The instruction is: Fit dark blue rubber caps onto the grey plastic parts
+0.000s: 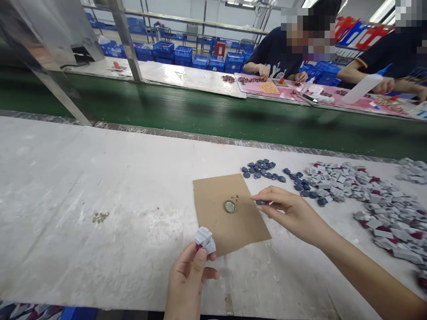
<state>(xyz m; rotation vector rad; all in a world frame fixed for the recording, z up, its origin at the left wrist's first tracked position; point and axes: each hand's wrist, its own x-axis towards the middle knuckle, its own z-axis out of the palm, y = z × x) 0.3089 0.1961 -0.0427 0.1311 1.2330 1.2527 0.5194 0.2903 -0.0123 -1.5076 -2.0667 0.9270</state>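
My left hand (191, 271) pinches a small light-grey plastic piece (204, 239) with a dark red spot, over the near edge of a brown cardboard sheet (213, 191). Between the thumb and fingers of my right hand (290, 209) is a small dark-blue piece (261, 202), held above the sheet's right edge. A metal bottle cap (230, 206) lies on the cardboard, with a few dark specks beside it. Beyond the sheet lies a loose group of dark-blue pieces (258, 169). A large heap of grey and dark red pieces (347, 182) spreads to the right.
A green conveyor belt (173, 111) runs past the white table's far edge (150, 131). Across it, two people work at pink mats (287, 91). A metal post (125, 40) stands at left. Below the near edge, a blue bin (78, 313) shows at lower left.
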